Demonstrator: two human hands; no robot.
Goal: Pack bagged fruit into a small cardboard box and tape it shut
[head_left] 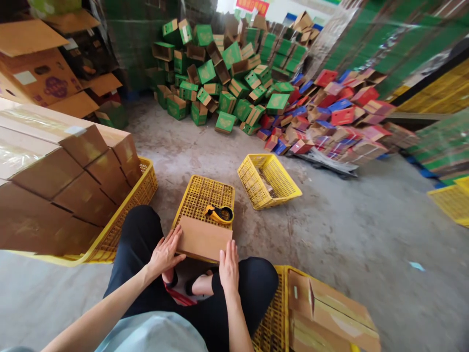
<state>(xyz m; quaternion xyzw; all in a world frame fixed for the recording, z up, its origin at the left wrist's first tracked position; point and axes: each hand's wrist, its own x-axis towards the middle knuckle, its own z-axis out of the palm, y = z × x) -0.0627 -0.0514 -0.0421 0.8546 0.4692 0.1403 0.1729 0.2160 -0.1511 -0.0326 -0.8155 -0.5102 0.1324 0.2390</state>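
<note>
A brown cardboard box (205,238) lies at the near end of an upturned yellow plastic crate (194,193), just in front of my knees. Against the box's left end rests my left hand (166,252), its fingers stretched out. My right hand (229,264) lies along the right end, fingers extended and close together. Both hands touch the box from its sides without wrapping around it. Beyond it on the crate sits a yellow and black tape dispenser (219,214). The underside of the box is hidden.
Stacked brown cartons (47,171) fill a large yellow crate (146,183) at my left. Flattened cardboard (330,313) sits in a crate by my right knee. A yellow basket (269,181) stands ahead. Green boxes (223,93) and red-blue boxes (340,115) are heaped farther back.
</note>
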